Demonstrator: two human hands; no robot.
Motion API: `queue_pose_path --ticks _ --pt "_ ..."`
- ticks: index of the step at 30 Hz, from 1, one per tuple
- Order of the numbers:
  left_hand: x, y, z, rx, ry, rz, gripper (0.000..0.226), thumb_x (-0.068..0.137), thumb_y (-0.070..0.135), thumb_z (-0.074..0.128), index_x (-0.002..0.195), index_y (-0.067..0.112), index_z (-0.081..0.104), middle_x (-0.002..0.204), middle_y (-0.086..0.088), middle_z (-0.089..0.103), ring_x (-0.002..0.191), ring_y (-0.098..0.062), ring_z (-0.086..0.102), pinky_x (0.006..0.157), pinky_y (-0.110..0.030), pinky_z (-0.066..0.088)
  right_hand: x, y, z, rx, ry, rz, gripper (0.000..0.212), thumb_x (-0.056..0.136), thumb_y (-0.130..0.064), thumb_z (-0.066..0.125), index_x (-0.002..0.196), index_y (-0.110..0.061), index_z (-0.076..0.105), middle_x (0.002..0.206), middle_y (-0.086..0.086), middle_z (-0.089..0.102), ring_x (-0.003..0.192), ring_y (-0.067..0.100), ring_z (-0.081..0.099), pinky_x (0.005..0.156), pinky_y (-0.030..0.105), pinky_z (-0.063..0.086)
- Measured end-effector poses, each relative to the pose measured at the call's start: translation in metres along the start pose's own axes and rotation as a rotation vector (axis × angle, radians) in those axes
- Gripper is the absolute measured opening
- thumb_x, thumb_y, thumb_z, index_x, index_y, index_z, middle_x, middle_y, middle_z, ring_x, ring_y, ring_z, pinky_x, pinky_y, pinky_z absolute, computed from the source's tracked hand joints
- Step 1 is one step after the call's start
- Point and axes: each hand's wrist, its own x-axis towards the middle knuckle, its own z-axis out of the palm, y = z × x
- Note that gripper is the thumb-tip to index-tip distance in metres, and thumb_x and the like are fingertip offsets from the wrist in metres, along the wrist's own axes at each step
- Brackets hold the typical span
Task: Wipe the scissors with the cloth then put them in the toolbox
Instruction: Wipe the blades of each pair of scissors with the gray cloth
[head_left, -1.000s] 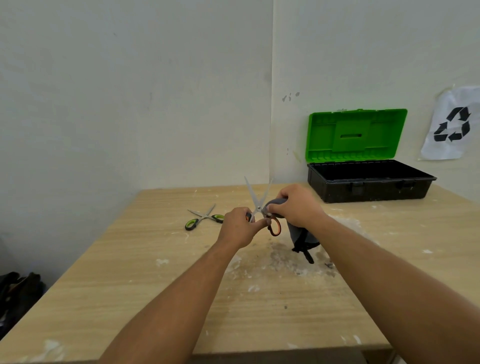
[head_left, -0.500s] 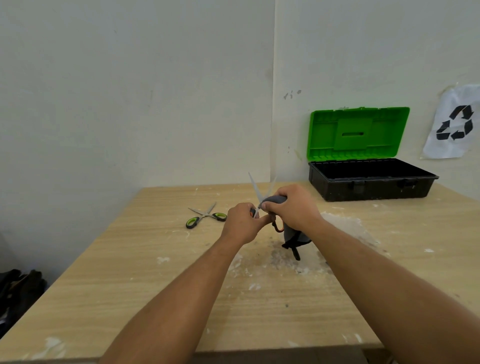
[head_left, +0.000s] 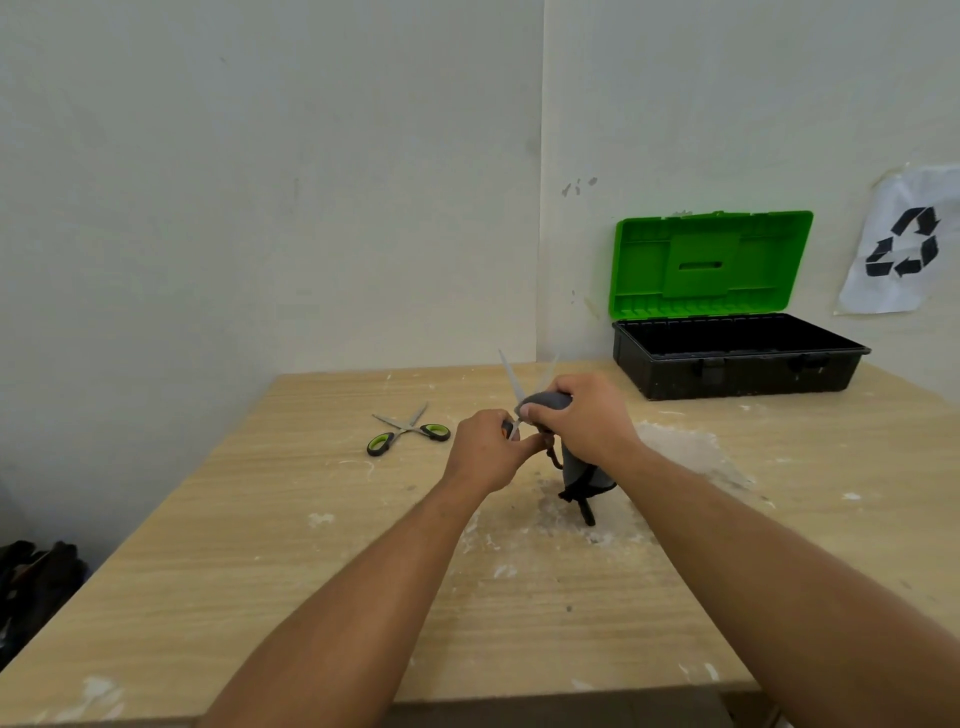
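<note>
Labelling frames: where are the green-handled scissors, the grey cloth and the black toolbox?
Green-handled scissors (head_left: 408, 429): head view, pivot.
Grey cloth (head_left: 577, 468): head view, hanging part.
Black toolbox (head_left: 748, 375): head view, front wall.

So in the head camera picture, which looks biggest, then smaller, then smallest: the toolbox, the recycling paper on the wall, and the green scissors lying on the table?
Largest to smallest, as they look:
1. toolbox, with its green lid up
2. recycling paper
3. green scissors
The scissors lie nearer the camera and still look smallest, so that place is safe.
</note>
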Motion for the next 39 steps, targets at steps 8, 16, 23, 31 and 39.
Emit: queue_pose_path --ticks 8,16,23,31,39 --pt "0.000 -0.001 -0.005 -0.013 0.007 0.028 0.060 0.075 0.063 0.076 0.061 0.019 0.037 0.055 0.004 0.037 0.049 -0.013 0.030 0.049 -0.030 0.020 0.006 0.008 -0.004 0.058 0.104 0.034 0.038 0.076 -0.043 0.080 0.059 -0.016 0.058 0.050 -0.006 0.050 0.046 0.001 0.047 0.040 0.015 0.034" --pt "0.001 -0.005 -0.007 -0.012 0.006 0.016 0.062 0.073 0.064 0.076 0.062 0.018 0.037 0.056 0.005 0.038 0.051 -0.014 0.031 0.050 -0.030 0.021 0.007 0.011 -0.010 0.046 0.010 0.055 0.034 0.076 -0.041 0.080 0.063 -0.015 0.064 0.048 -0.009 0.051 0.042 0.002 0.044 0.037 0.014 0.029" --pt "0.000 -0.006 -0.003 -0.004 -0.009 0.008 0.061 0.071 0.064 0.077 0.062 0.018 0.038 0.056 0.006 0.038 0.050 -0.012 0.032 0.049 -0.029 0.022 0.008 0.007 -0.012 -0.014 -0.053 0.052 0.028 0.076 -0.042 0.079 0.068 -0.016 0.071 0.062 0.003 0.064 0.052 0.007 0.049 0.043 0.021 0.034" --pt "0.000 -0.009 -0.003 0.058 -0.032 0.014 0.058 0.070 0.061 0.080 0.064 0.016 0.045 0.057 0.003 0.042 0.052 -0.013 0.035 0.048 -0.029 0.023 0.010 0.001 -0.016 -0.111 -0.275 0.094 0.029 0.061 -0.031 0.082 0.052 -0.011 0.064 0.050 -0.005 0.051 0.048 0.007 0.043 0.045 0.025 0.032" --pt "-0.002 -0.010 0.000 0.085 -0.048 -0.026 0.056 0.065 0.056 0.085 0.065 0.018 0.044 0.059 0.005 0.043 0.052 -0.011 0.038 0.048 -0.027 0.025 0.010 0.003 -0.014 -0.145 -0.175 0.141 0.029 0.064 -0.028 0.076 0.061 -0.004 0.061 0.055 0.005 0.049 0.049 0.013 0.043 0.044 0.023 0.031"
